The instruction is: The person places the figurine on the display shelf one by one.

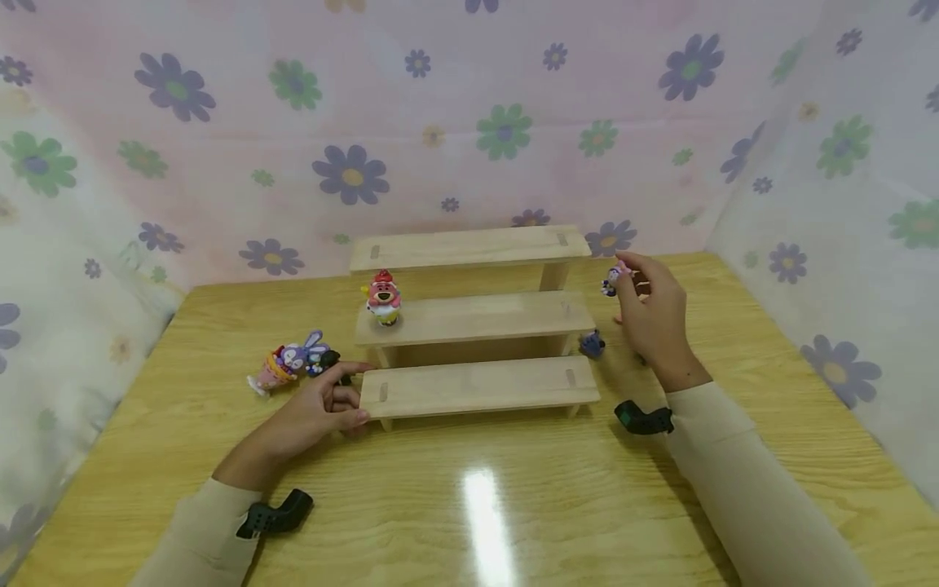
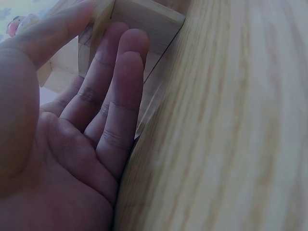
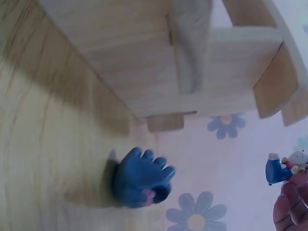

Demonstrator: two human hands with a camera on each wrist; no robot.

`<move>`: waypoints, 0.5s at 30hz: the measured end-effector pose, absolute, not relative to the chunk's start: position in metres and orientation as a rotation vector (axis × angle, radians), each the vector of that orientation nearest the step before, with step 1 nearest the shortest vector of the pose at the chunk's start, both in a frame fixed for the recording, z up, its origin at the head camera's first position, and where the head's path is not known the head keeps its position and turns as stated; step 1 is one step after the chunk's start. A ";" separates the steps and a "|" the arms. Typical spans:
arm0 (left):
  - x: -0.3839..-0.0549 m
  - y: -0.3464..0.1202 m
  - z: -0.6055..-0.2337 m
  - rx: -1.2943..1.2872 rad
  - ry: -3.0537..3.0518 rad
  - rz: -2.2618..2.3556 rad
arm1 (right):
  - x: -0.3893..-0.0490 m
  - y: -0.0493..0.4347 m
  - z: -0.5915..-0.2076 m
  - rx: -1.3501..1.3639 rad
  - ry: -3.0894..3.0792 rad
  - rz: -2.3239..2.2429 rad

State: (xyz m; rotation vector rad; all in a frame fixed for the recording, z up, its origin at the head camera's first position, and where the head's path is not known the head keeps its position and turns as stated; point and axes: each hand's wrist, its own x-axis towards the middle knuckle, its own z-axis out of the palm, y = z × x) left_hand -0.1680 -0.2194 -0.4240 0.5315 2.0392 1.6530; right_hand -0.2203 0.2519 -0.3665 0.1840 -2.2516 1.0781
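Observation:
A three-tier wooden display shelf [image 1: 477, 387] stands mid-table. My left hand [image 1: 311, 420] grips the left end of its lowest tier; in the left wrist view the thumb and fingers [image 2: 122, 96] lie on either side of the wood. Right of the top tiers, my right hand [image 1: 656, 318] pinches a small figurine [image 1: 611, 280] in white, pink and purple, held above the table. Its blue part [image 3: 274, 169] shows in the right wrist view; fingers hide the rest. On the middle tier's left end stands a pink bear figurine [image 1: 384, 300] with a red top.
A blue figurine [image 1: 592, 344] sits on the table by the shelf's right side. Left of the shelf lie a purple long-eared figurine [image 1: 282, 363] and a partly hidden dark one [image 1: 326, 359]. Flowered cloth [image 1: 455, 98] hangs behind and at both sides of the wood-grain table [image 1: 411, 505].

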 end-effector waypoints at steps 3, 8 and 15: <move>-0.169 -0.220 -0.425 0.542 2.032 1.653 | -0.217 0.248 -0.361 0.192 -2.235 1.087; -0.168 -0.222 -0.425 0.549 2.037 1.655 | -0.212 0.240 -0.354 0.221 -2.219 1.115; -0.168 -0.220 -0.422 0.539 2.019 1.667 | -0.204 0.227 -0.344 0.315 -2.179 1.132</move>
